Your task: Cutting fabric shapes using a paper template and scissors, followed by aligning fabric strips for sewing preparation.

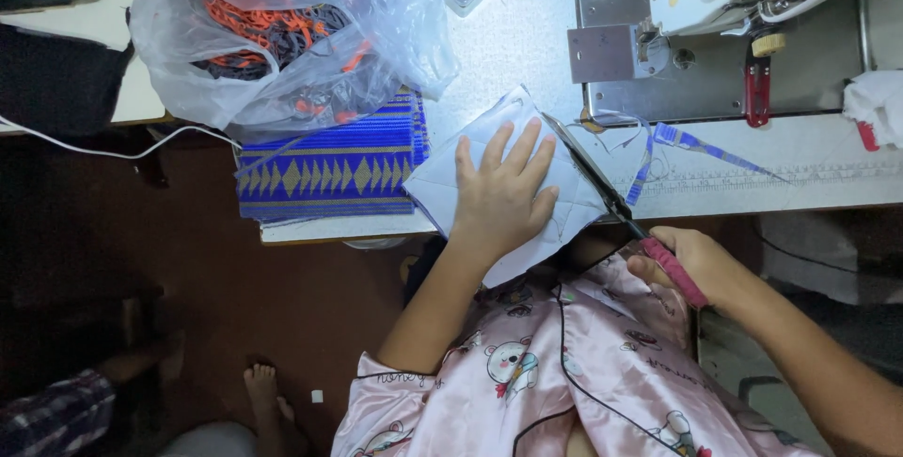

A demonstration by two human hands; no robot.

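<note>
Trimming step: my left hand (pixel 503 196) lies flat, fingers spread, on the pale quilted fabric panel (pixel 442 184) at the table edge; my right hand (pixel 691 264) grips red-handled scissors (pixel 611 201); next cut needs steady fabric.

fabric piece (pixel 513 184): pale blue-white, quilted with faint diagonal stitch lines, lying flat and turned like a diamond, its near corner hanging over the table's near edge.
scissors (pixel 611 201): long dark blades, red-pink wrapped handle, lying slanted from far-left to near-right, running along the fabric piece's right edge, blades barely parted.
</note>
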